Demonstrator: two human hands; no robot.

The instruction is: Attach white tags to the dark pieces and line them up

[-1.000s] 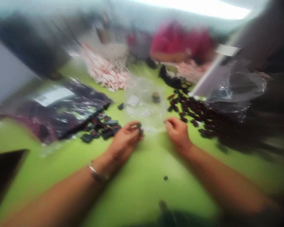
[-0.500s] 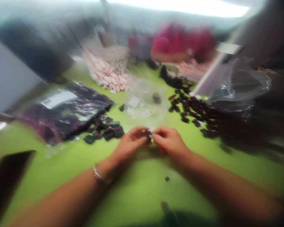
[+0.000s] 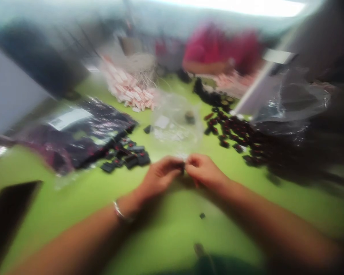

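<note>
My left hand (image 3: 162, 175), with a bracelet at the wrist, has its thumb and fingers closed on a small dark piece (image 3: 182, 168). Against the right side of that piece, my right hand (image 3: 206, 170) is pinched shut; whatever is between its fingertips is too small and blurred to name. Both hands meet over the green table (image 3: 166, 236). Just beyond them lies a clear plastic bag (image 3: 174, 133) with small white pieces in it. A tiny dark bit (image 3: 202, 215) rests on the table nearer to me.
Dark blocks (image 3: 132, 156) lie beside a labelled plastic bag (image 3: 94, 130) on the left. A heap of dark parts (image 3: 240, 133) and another clear bag (image 3: 292, 107) are on the right. Pale pink tags (image 3: 134, 91) lie behind. A person in pink (image 3: 209, 49) sits across.
My left hand has turned slightly and its fingers cover more of the dark piece. My right hand has barely moved.
</note>
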